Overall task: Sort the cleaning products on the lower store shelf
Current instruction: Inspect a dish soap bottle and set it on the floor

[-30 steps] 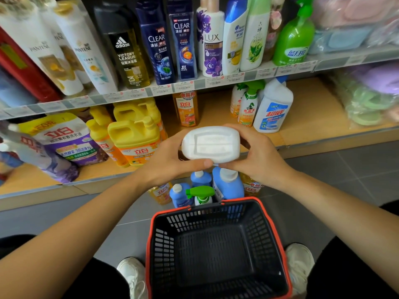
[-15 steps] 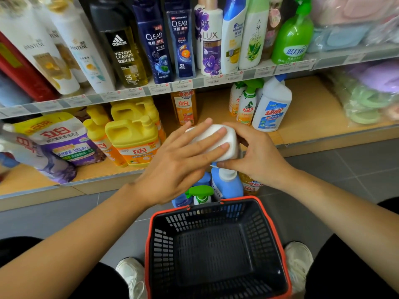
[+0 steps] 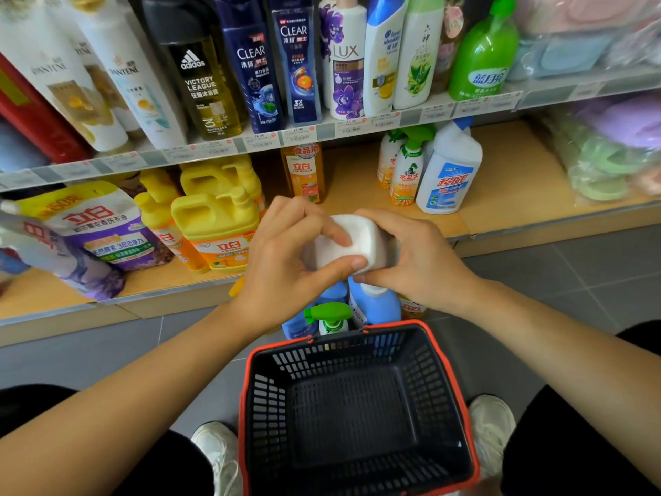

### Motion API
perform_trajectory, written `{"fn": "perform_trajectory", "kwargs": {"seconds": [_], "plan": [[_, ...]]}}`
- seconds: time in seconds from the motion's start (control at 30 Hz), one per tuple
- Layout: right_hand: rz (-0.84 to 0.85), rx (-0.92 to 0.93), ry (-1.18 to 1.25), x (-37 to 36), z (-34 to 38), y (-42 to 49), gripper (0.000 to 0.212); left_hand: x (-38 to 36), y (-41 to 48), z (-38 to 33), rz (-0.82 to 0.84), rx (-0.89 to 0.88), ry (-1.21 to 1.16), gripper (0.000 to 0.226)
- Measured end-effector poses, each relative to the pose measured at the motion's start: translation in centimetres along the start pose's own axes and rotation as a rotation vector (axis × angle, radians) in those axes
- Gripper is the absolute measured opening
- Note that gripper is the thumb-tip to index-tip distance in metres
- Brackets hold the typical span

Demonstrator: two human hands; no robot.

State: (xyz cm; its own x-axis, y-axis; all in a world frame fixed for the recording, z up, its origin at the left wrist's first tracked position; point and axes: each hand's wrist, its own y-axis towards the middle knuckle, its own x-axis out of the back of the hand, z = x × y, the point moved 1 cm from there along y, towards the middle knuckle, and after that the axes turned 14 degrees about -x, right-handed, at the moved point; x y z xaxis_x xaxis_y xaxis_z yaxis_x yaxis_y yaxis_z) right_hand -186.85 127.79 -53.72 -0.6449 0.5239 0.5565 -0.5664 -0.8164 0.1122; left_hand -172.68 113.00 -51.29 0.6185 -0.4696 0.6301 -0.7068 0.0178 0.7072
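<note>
A white plastic bottle (image 3: 365,241) is held bottom-up in front of the lower shelf (image 3: 508,205), above the floor. My left hand (image 3: 286,259) curls over its near side, thumb under the base and fingers on top. My right hand (image 3: 415,259) grips its right side. Below the hands stand blue bottles (image 3: 375,302) and a green-capped spray bottle (image 3: 331,316) on the floor. On the lower shelf are yellow jugs (image 3: 218,223), an orange bottle (image 3: 304,173), a white toilet-cleaner bottle (image 3: 447,173) and spray bottles (image 3: 406,173).
A black basket with a red rim (image 3: 357,406) sits empty on the floor between my shoes. Purple detergent pouches (image 3: 93,227) lie at the shelf's left. Shampoo bottles (image 3: 297,62) fill the upper shelf. Bagged cloths (image 3: 608,152) occupy the right end.
The white bottle turned in my hands from showing its flat base to a tilted edge. My left hand moved over its top and curled round it.
</note>
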Motion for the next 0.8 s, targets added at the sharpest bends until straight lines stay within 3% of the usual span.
{"fn": "perform_trajectory", "kwargs": {"seconds": [0.17, 0.33, 0.4, 0.67, 0.8], "plan": [[0.024, 0.001, -0.022, -0.5, 0.1, -0.2, 0.065, -0.5, 0.1, 0.4, -0.019, 0.168, -0.151, 0.033], [0.026, -0.009, -0.026, -0.4, 0.2, -0.2, 0.071, -0.8, -0.4, 1.7, -0.087, 0.293, -0.28, 0.012], [0.01, -0.01, 0.002, -0.1, 0.3, -0.1, 0.075, -0.5, -0.5, 2.1, -0.086, 0.278, -0.299, 0.007], [-0.04, -0.047, 0.134, 1.1, 0.2, 0.5, 0.076, -0.2, -2.3, 1.5, 0.038, 0.086, -0.2, 0.039], [-0.064, -0.039, 0.208, 1.5, -0.1, 0.9, 0.076, -0.3, -2.2, 1.5, -0.043, 0.025, -0.149, 0.038]]}}
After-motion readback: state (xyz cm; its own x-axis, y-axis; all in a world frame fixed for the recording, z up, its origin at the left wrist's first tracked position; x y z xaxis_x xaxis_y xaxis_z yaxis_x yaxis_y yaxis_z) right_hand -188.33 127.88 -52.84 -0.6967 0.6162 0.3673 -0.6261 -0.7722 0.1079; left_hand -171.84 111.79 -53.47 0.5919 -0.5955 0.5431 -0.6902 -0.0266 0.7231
